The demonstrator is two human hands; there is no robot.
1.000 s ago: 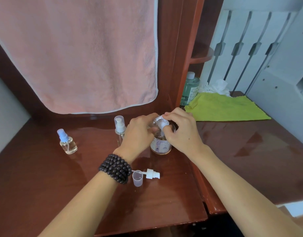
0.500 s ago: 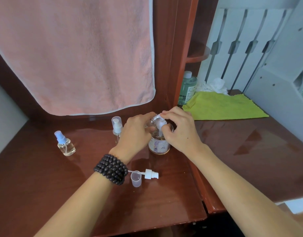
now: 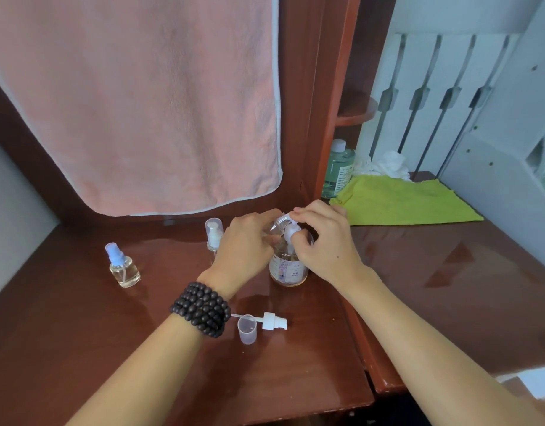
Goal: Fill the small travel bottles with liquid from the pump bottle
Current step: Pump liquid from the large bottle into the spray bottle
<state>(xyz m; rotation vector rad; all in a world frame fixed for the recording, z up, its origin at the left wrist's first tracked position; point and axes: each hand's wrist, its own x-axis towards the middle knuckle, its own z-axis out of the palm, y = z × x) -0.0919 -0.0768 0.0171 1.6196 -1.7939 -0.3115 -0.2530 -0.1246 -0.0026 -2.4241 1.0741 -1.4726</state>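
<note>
A: What lies nearest on the worktop (image 3: 142, 364)?

B: A loose cap (image 3: 247, 329) and sprayer (image 3: 272, 321). Beyond them, the left hand (image 3: 243, 244) curls round a small open bottle (image 3: 277, 227), tilted at the pump (image 3: 291, 230).

A: And the right hand (image 3: 323, 241)?

B: Its grip pinches the pump head on the big bottle (image 3: 288, 270). Filling is underway, I judge; next, keep the mouth under the spout while pressing.

A: Farther back?

B: Two capped small bottles (image 3: 123, 265) (image 3: 213, 233).

You face a glossy red-brown wooden desk (image 3: 449, 272), pink towel (image 3: 135, 103) hung far left, white slatted panel (image 3: 434, 96) far right.
</note>
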